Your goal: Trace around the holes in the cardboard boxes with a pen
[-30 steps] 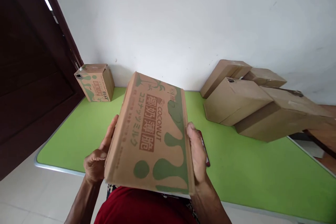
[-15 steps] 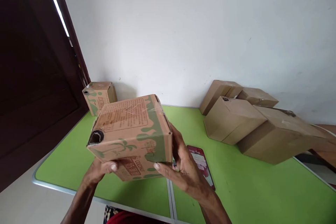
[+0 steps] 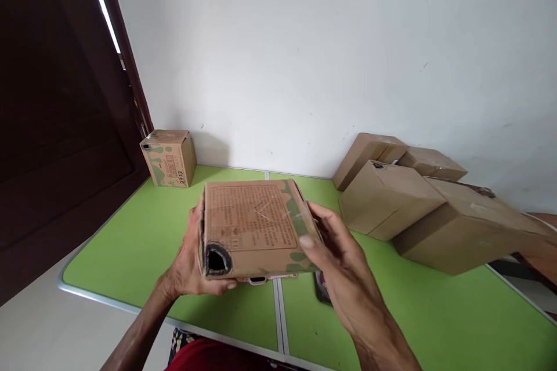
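A brown cardboard box [image 3: 248, 217] with green drip print and dense text on its top is held between both hands above the table's near middle. Black marking rings a dark hole at its near left corner. My left hand [image 3: 191, 261] grips the box's left side, thumb along the lower front edge. On the right side, my right hand [image 3: 339, 249] is closed on the box, its thumb lying over the top near the right edge. Below the box, a phone [image 3: 322, 290] lies on the table, mostly hidden by the box and my right hand.
The green folding table [image 3: 126, 237] has a metal rim and a centre seam. A smaller printed box [image 3: 169, 159] stands at the back left by a dark door [image 3: 56, 98]. Several plain cardboard boxes [image 3: 391, 197] are grouped at the right, against the white wall [image 3: 270, 58].
Both hands have turned the box and shifted it right, so its top now faces me more squarely. My right thumb has moved onto the top. More of the phone is covered.
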The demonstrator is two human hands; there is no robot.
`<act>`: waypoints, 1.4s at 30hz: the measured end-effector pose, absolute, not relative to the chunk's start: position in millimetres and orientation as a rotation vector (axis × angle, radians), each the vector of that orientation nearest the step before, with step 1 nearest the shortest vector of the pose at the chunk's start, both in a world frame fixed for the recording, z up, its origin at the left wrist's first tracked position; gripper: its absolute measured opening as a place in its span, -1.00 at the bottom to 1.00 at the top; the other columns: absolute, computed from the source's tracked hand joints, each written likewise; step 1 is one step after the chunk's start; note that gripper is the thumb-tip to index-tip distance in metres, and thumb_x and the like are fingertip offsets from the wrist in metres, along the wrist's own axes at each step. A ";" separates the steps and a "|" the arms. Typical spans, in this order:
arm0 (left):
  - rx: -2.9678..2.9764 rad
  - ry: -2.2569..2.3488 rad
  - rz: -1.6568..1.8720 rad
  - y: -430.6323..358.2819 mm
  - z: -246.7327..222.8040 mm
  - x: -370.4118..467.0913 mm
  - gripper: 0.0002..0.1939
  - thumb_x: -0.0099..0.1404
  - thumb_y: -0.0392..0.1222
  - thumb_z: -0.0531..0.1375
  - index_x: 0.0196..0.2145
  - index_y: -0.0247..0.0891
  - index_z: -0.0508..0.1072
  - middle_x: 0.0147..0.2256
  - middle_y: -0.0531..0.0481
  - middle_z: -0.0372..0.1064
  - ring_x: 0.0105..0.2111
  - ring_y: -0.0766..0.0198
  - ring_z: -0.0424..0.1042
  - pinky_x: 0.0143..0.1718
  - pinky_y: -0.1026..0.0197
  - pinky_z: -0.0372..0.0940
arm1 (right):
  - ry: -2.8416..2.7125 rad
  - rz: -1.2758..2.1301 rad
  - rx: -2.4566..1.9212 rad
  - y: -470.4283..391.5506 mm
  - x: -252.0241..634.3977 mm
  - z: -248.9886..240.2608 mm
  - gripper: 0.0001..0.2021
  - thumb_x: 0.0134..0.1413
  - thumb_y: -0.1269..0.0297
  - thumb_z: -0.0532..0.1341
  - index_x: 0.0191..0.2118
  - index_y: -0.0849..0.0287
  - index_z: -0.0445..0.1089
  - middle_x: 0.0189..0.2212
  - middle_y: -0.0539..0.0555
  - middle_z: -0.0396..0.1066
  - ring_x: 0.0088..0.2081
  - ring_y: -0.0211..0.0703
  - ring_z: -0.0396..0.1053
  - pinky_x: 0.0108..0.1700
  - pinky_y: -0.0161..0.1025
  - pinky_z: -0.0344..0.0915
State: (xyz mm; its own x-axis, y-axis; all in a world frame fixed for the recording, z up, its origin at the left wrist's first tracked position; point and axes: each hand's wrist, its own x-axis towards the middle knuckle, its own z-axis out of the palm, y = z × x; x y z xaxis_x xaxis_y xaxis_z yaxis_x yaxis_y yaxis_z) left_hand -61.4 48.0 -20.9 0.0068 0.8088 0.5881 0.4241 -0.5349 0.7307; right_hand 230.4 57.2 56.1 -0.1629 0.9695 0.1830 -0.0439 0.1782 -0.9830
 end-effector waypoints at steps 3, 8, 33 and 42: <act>1.999 1.167 1.468 55.3 -12.0 -63.5 0.42 -0.04 0.37 0.63 0.60 -0.24 0.22 0.45 -0.50 0.31 0.55 -0.58 0.14 0.56 -0.64 -0.02 | -1.358 1.087 -1.100 53.6 223.2 40.7 -0.26 0.25 -0.34 0.43 0.34 -0.03 0.34 0.18 0.26 0.59 0.12 0.24 0.60 -0.02 0.04 0.63; 1.798 1.141 1.453 58.6 -8.5 -63.1 0.26 0.04 0.32 0.65 0.55 -0.19 0.35 0.34 -0.44 0.48 0.45 -0.46 0.36 0.53 -0.55 0.16 | -1.378 0.946 -1.143 42.2 211.3 14.5 -0.25 0.29 -0.30 0.41 0.39 -0.05 0.24 0.28 0.29 0.52 0.27 0.31 0.50 0.14 0.18 0.56; 1.584 1.048 1.540 71.8 30.4 -56.9 -0.20 0.35 0.18 0.46 0.45 -0.11 0.51 0.40 -0.22 0.48 0.32 -0.30 0.53 0.26 -0.20 0.53 | -1.426 -0.009 -1.141 32.0 197.5 14.6 -0.40 0.38 -0.03 0.40 0.36 0.10 0.33 0.25 0.35 0.42 0.25 0.36 0.43 0.22 0.35 0.46; 1.785 1.039 1.479 62.4 36.3 -28.5 -0.40 0.43 0.12 0.43 0.35 -0.08 0.59 0.27 -0.16 0.57 0.26 -0.19 0.54 0.30 -0.17 0.41 | -1.875 -0.060 -1.269 52.8 177.1 54.8 -0.30 0.55 -0.27 0.13 0.46 0.19 0.27 0.22 0.44 0.55 0.16 0.42 0.56 0.09 0.29 0.52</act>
